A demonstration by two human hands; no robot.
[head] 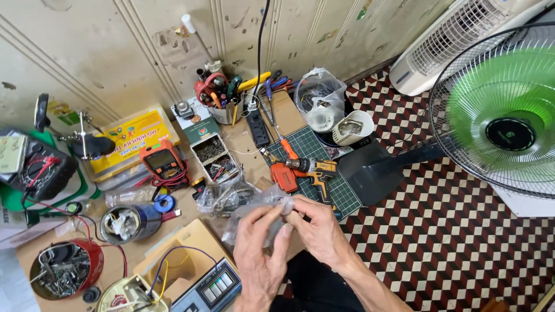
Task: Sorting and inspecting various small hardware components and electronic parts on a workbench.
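We've got a small clear plastic bag (pixel 263 205) at 6 o'clock, low over the floor, pinched between both hands: left hand (pixel 260 248) fingers curled under, right hand (pixel 315 228) fingers nipping the top edge. It's light, crinkly, slippery (probably small parts inside), so grip the neck.

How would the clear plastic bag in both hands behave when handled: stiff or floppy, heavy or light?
Likely floppy: the clear plastic bag crumples between the left hand and right hand. Probably light, pinched by fingertips. Its glossy film may be slippery.
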